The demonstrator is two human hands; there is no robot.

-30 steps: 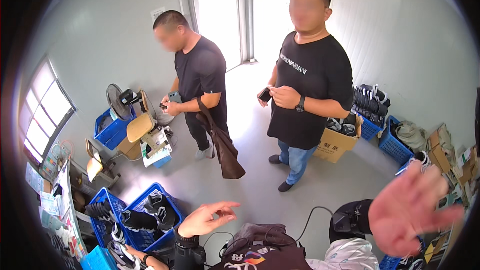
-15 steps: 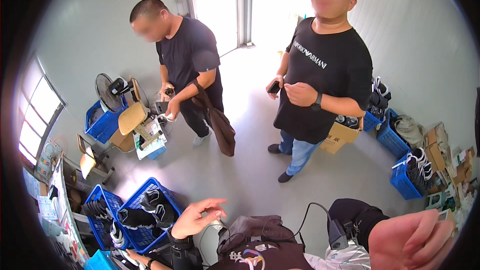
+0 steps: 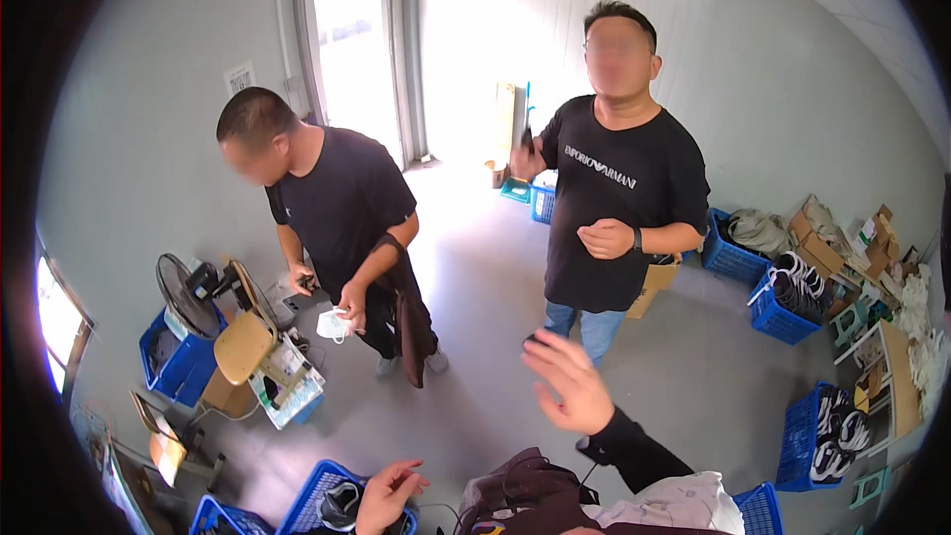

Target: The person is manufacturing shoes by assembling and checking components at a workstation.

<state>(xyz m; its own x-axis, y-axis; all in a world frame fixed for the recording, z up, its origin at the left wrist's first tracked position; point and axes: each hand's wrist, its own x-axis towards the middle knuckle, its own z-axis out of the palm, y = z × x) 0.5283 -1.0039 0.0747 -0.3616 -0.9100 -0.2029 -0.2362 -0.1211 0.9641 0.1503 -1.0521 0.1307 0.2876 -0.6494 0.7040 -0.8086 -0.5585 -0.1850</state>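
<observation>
Holding the right hand (image 3: 575, 391) spread in midair, the left hand (image 3: 387, 498) loosely spread at the right edge of the blue basket (image 3: 309, 491) containing a black shoe (image 3: 340, 507); best clearing its rim gently

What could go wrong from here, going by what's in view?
The left hand appears close to the blue basket and might bump the shoe inside. The raised right hand could brush the co-worker in jeans if either steps forward. The fan, perched over the blue crate, might topple if knocked.
</observation>
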